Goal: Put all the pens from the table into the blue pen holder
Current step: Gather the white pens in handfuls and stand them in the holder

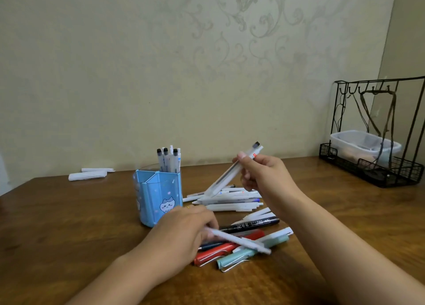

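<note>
1. The right hand (259,173) is up off the table, fingers and thumb curled round a white pen (232,170). The pen slants, black clicker end high and to the right, tip low and pointing left toward the holder. That tilt looks chosen to line it up for a drop-in.
2. The left hand (184,231) works low and near, pinching another white pen (239,240) at one end. The barrel lies across the coloured pens, its far end barely off them, so this one looks mid-pickup. Two hands, two pens: a way to halve the trips.
3. The blue pen holder (158,199) stands upright, left of the pile and just beyond the left hand. Its far compartment already carries a cluster of standing pens (169,158), clicker ends up; the near compartments look empty, though their depths are hidden.
4. Plenty remains: a heap of white pens (230,201) just right of the holder, then nearer, a black marker (253,224), a red pen (216,254) and a mint-green pen (243,254), overlapping one another.
5. By my reading, the job sits early to midway.
</note>
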